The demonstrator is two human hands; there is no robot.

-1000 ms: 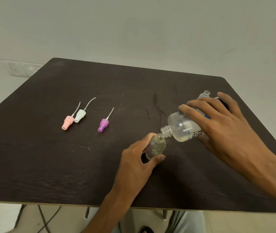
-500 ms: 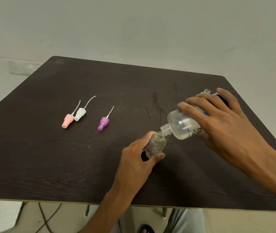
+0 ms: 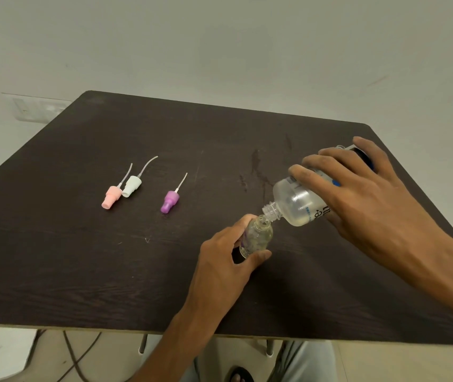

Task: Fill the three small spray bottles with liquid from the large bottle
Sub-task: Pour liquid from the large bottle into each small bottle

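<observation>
In the head view, a dark wooden table [image 3: 164, 271] was seen in front of a pale wall [image 3: 220, 51].

Near the middle right of the table, a small clear bottle [image 3: 255, 238] was held upright on the tabletop by the left hand [image 3: 225, 260], its thumb and fingers curled round the glass. The neck of the small bottle was uncapped.

A large clear bottle [image 3: 297, 202] was gripped by the right hand [image 3: 363, 205], the fingers being wrapped over its body. It was tilted down toward the left, so that its open threaded mouth was brought right to the mouth of the small bottle. A little pale liquid was seen pooled in the lowered shoulder of the large bottle. Whether liquid was running between the two mouths could not be told.

Behind the right hand, at the far right of the table, the top of another small bottle [image 3: 339, 147] was partly seen; the rest of it was hidden.

On the left half of the table, well apart from the hands, three spray tops were laid flat: a pink spray top [image 3: 111, 195] and a white spray top [image 3: 131, 186] touching each other, and a purple spray top [image 3: 169, 201] to their right. Each was fitted with a thin clear tube pointing toward the far side.
</observation>
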